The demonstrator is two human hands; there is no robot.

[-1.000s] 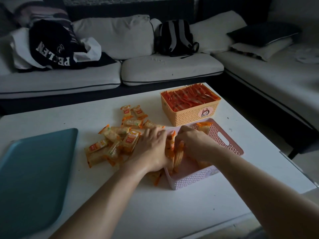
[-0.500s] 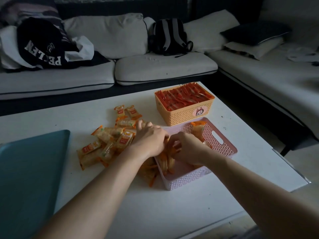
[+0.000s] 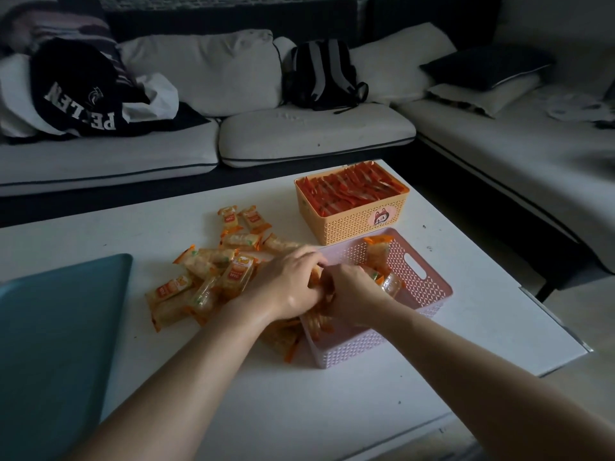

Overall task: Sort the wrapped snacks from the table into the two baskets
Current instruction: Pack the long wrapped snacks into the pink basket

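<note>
A pile of orange-and-cream wrapped snacks (image 3: 203,277) lies on the white table (image 3: 299,410), left of a pink basket (image 3: 419,277). Behind the pink basket stands an orange basket (image 3: 352,224) packed with red wrapped snacks (image 3: 352,191). My left hand (image 3: 286,281) and my right hand (image 3: 349,291) meet over the pink basket's left rim, both with fingers curled round a bunch of orange wrapped snacks (image 3: 317,322) that stand on end inside the basket. A few more snacks lean in the basket's far corner (image 3: 377,251). Some lie under my left wrist.
A teal tray (image 3: 50,344) covers the table's left side. A grey sofa (image 3: 299,134) runs behind and to the right, with a dark jacket (image 3: 76,94), a black backpack (image 3: 319,74) and cushions on it. The table's right edge is close to the baskets.
Both hands stay together at the pink basket's left rim, pressing the bunch of snacks a little further into it. The view has shifted slightly.
</note>
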